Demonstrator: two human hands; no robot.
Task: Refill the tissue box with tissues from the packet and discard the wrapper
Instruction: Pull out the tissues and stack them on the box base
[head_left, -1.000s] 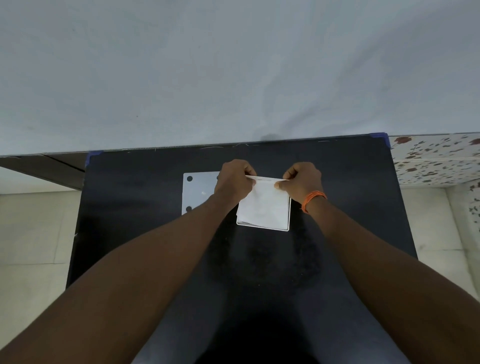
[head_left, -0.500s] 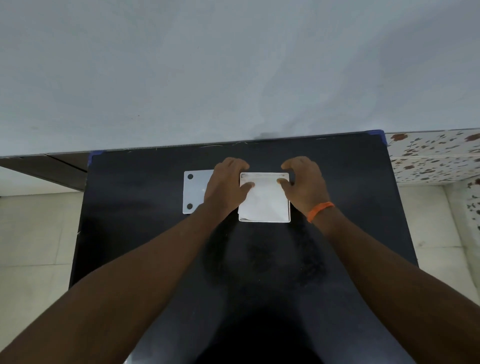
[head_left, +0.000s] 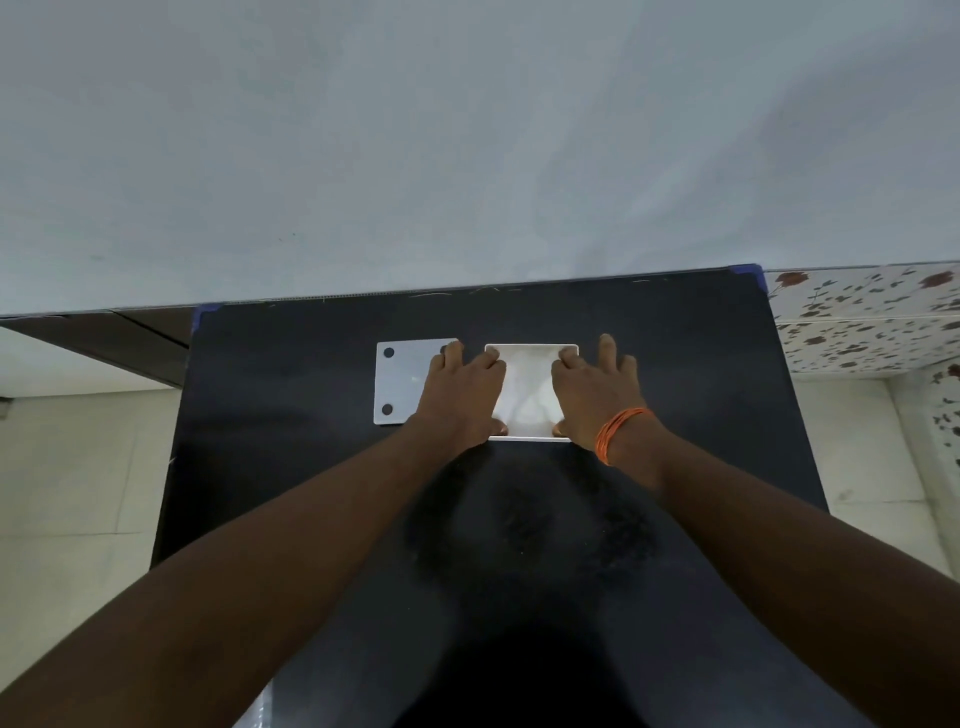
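Observation:
A white square tissue box (head_left: 531, 346) stands open-topped on the black table (head_left: 311, 467), with white tissues (head_left: 527, 397) lying inside it. My left hand (head_left: 462, 389) rests flat over the box's left side, fingers spread, thumb at the near rim. My right hand (head_left: 597, 389), with an orange thread on the wrist, lies the same way over the right side. Both press down on the tissues and hold nothing. No wrapper is in view.
A flat white lid plate (head_left: 402, 384) with black round dots lies on the table just left of the box, partly under my left hand. A pale wall runs behind the table. Tiled floor shows on both sides.
The folded tissues I pinched above the box a second ago now lie inside it. Both hands have let go, spread flat and moved down onto the box.

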